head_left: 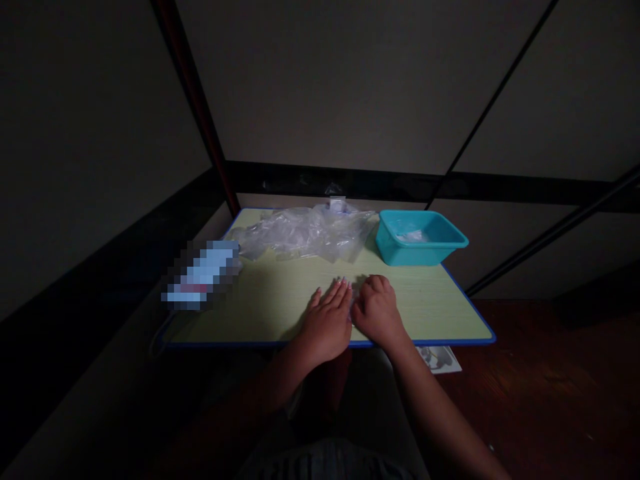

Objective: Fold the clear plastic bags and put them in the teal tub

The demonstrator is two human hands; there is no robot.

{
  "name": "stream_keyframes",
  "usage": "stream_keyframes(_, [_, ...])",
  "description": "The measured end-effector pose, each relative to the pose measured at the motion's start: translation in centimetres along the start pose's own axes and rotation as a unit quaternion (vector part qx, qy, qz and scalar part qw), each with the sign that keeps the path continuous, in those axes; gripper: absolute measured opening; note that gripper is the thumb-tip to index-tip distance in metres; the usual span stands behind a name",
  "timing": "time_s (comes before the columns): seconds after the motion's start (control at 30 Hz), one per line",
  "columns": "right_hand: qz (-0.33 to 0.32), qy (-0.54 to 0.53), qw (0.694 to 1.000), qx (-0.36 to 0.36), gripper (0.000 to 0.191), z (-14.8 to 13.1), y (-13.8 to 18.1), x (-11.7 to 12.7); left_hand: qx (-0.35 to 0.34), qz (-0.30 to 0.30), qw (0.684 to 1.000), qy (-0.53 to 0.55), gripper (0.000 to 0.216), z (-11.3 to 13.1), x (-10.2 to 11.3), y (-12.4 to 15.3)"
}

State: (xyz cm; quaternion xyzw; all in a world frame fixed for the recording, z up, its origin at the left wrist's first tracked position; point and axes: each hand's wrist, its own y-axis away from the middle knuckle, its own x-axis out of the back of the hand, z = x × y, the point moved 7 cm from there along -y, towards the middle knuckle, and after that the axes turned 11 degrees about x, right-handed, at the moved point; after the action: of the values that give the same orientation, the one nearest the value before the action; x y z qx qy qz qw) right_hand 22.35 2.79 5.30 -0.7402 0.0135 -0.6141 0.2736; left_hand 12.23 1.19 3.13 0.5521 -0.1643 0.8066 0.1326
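My left hand lies flat on the table near its front edge, with the fingers stretched forward and the thumb a little apart. Just to its right, my right hand is curled, knuckles up, on the tabletop. A small sliver of something pale and clear, perhaps plastic film, shows in the narrow gap between the hands. Most of it is covered, and what the right fingers hold is hidden. Beyond both hands spreads a crumpled heap of clear plastic bags.
A turquoise plastic basin stands at the back right of the small table, with a whitish piece inside. On the left side sits a blurred-out bright device with a cable. Panelled walls rise close behind and at the left.
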Motion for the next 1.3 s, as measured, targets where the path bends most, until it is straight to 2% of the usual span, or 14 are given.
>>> stream_keyframes(0.2, [0.01, 0.005, 1.0, 0.008, 0.012, -0.1, 0.1, 0.6, -0.019, 0.005, 1.0, -0.01, 0.054, -0.1, 0.3, 0.3])
stream_keyframes(0.33, [-0.014, 0.035, 0.999, 0.004, 0.011, -0.3, 0.4, 0.8, -0.021, 0.003, 0.999, -0.037, 0.055, -0.2, -0.1, 0.3])
stream_keyframes(0.53, [-0.038, 0.074, 0.997, -0.008, 0.035, -0.4, 1.1, 0.4, -0.027, 0.003, 0.998, -0.064, 0.058, -0.3, -0.3, 0.3])
stream_keyframes(0.67, [-0.059, 0.054, 0.997, 0.024, 0.058, -0.5, 1.3, -0.4, -0.073, 0.002, 0.996, -0.052, 0.06, -0.2, 0.7, 1.0])
stream_keyframes(0.77, [-0.087, 0.033, 0.995, 0.037, 0.061, -0.4, 1.3, -1.1, -0.121, -0.012, 0.992, -0.043, 0.054, -0.2, 1.3, 2.0])
stream_keyframes(0.9, [-0.089, 0.013, 0.995, 0.048, 0.066, -0.4, 1.1, -1.0, -0.14, -0.017, 0.99, -0.027, 0.052, -0.7, 1.5, 3.1])
stream_keyframes(1.0, [-0.08, -0.002, 0.992, 0.099, 0.062, -1.4, 1.0, -0.4, -0.137, -0.006, 0.99, -0.016, 0.05, -0.9, 1.5, 3.3])
stream_keyframes(1.13, [-0.129, -0.048, 0.97, 0.201, 0.056, -3.5, 1.0, -0.3, -0.125, 0.001, 0.992, -0.003, 0.037, -0.8, 1.6, 3.2])
stream_keyframes(1.3, [-0.174, -0.075, 0.96, 0.208, 0.055, -3.1, 0.7, -1.4, -0.126, 0.001, 0.992, 0.004, 0.033, -0.8, 1.8, 3.2])
